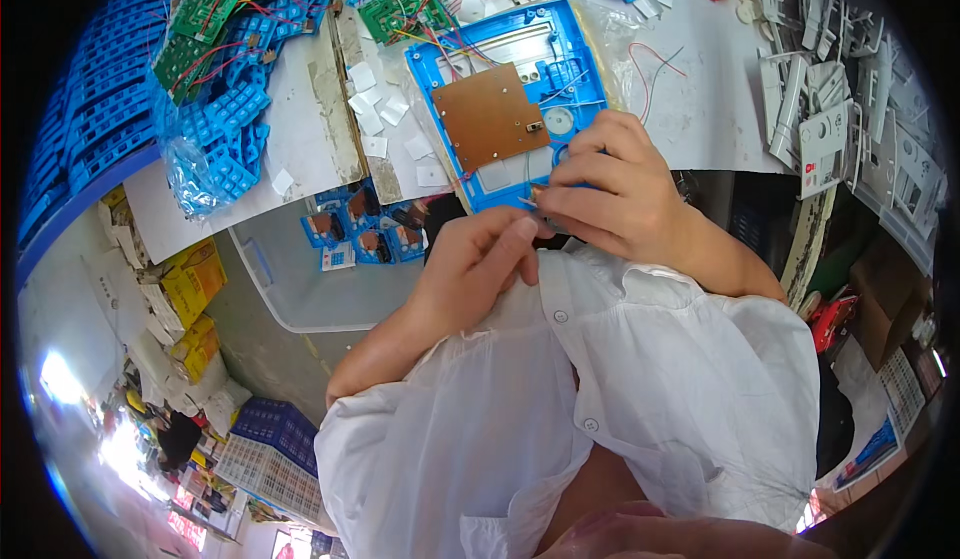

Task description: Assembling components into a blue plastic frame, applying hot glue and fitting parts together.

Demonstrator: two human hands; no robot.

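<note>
Both my hands meet at the near edge of a blue plastic housing (590, 34) that lies face down on the worktable. My left hand (475, 264) is closed in a pinch, thumb against forefinger. Beside it, the curled fingers of my right hand (625, 194) are closed on something small and thin, its kind too hidden to tell. A brown circuit board (490, 119) rests in the housing, plain side up, with a small metal switch near its right edge. Thin wires run from the board toward my fingers and toward a green circuit board (405, 11) beyond the housing.
Green boards (210, 4) and blue keypads (235, 109) pile up at the left. White squares (375, 146) lie beside the housing. Grey plastic parts (825, 89) crowd the right side. Below the table edge, a clear bin (290, 314) holds blue assemblies (370, 234).
</note>
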